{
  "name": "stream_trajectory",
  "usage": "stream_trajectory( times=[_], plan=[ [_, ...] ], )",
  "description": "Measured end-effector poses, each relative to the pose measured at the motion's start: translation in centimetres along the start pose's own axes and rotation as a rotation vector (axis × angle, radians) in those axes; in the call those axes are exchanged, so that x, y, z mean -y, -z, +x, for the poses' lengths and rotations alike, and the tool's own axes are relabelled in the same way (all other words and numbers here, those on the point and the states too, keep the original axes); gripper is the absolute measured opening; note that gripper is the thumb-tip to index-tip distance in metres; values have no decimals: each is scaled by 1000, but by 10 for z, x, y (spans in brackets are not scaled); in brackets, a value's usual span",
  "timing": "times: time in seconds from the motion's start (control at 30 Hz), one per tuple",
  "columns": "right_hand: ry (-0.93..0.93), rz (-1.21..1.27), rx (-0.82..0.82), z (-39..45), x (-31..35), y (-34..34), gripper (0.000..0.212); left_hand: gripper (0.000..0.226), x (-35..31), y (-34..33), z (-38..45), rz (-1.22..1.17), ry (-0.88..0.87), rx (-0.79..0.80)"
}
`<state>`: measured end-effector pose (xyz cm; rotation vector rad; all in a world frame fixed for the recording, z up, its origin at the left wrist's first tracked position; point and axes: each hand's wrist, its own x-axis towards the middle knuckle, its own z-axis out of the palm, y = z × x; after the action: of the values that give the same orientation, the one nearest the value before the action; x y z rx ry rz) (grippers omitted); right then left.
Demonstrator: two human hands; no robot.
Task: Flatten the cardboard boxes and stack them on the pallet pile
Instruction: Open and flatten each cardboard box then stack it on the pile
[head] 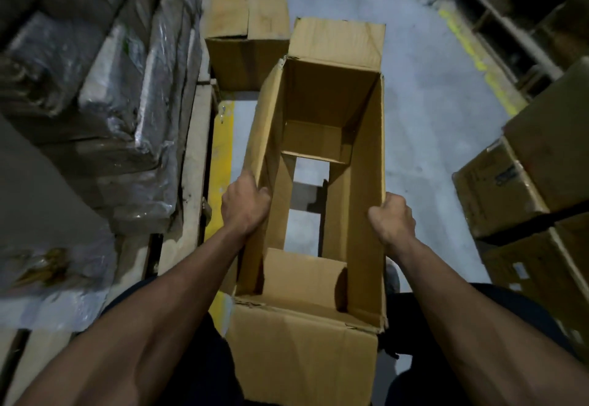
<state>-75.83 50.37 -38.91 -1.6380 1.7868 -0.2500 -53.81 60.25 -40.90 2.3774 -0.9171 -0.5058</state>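
In the middle of the frame the open box (pixel 322 163) is running lengthwise away from the person — left hand (pixel 244 206) and right hand (pixel 392 219) are each curling fingers over opposite long walls, equally near.

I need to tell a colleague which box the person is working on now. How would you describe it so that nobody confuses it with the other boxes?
Start from the yellow floor line beside the wrapped pallet goods on the left. Just right of it, the held box stands open at top and bottom, gripped by the left hand and right hand. Unlike the box behind it, you see the floor through it.
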Motion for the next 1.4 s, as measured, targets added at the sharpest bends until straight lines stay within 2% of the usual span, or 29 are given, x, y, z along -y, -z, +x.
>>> stream_trajectory(
  times=[0.1, 0.2, 0.3, 0.37, 0.47, 0.57, 0.63, 0.73, 0.8, 0.87, 0.97, 1.03, 1.1, 1.27, 1.4],
  plan=[
    [-2, 58, -42, -11, 0, 21, 11, 50, -22, 14, -14, 107, -223, -75],
    [10, 89, -76, -18, -7, 35, 5, 60, -49, 17, -30, 405, -408, -88],
    [26, 112, -91, -21, -15, 44, 2, 51, -71, -4, -47, 650, -579, 26],
    [21, 124, -93, -19, -17, 51, 2, 35, -77, -27, -56, 705, -616, 180],
    [12, 140, -84, -11, -19, 62, 5, 26, -72, -64, -65, 719, -487, 545],
    [13, 160, -84, -1, -21, 68, 14, 38, -58, -98, -66, 710, -395, 829],
    [16, 181, -82, 3, -23, 69, 16, 49, -45, -115, -64, 665, -378, 920],
    [44, 203, -79, 9, -26, 68, 9, 49, -27, -134, -63, 681, -407, 964],
    [65, 217, -70, 14, -25, 66, 6, 54, -18, -146, -66, 732, -357, 1011],
    [66, 236, -63, 18, -25, 65, 6, 59, -11, -158, -69, 720, -257, 1120],
    [71, 243, -55, 22, -21, 63, 7, 78, -1, -169, -75, 516, 27, 1253],
    [74, 218, -50, 22, -19, 61, 8, 79, -1, -172, -80, 463, 124, 1276],
    [73, 192, -44, 22, -17, 59, 10, 77, -4, -173, -82, 489, 116, 1268],
    [76, 142, -50, 19, -18, 60, 7, 62, -12, -168, -82, 714, -198, 1090],
    [61, 123, -69, 17, -17, 61, 7, 39, -47, -138, -79, 818, -544, 776]
  ],
)
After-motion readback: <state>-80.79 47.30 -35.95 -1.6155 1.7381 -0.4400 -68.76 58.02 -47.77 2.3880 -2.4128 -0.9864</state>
